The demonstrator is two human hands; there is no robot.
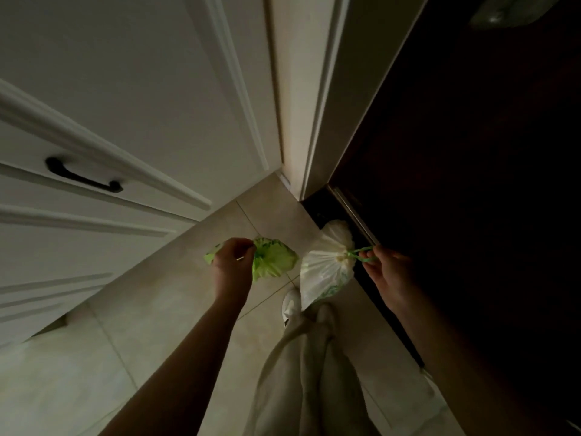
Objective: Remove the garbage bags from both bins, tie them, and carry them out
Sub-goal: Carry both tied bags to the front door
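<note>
L hand (234, 262) grips green bag (273, 259); R hand (388, 272) dangles white bag (327, 269), knot up.

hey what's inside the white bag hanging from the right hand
The white bag is cinched shut by its green drawstring, which the right hand holds. Through the thin plastic only a faint greenish patch shows near the bottom; the contents are otherwise hidden.

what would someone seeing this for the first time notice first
The bright green bag stands out most, bunched in the left hand at the centre of the dim view. Just right of it, the white bag hangs by its green drawstring from the right hand, beside the dark door. A black handle marks the pale cabinet at left.
</note>
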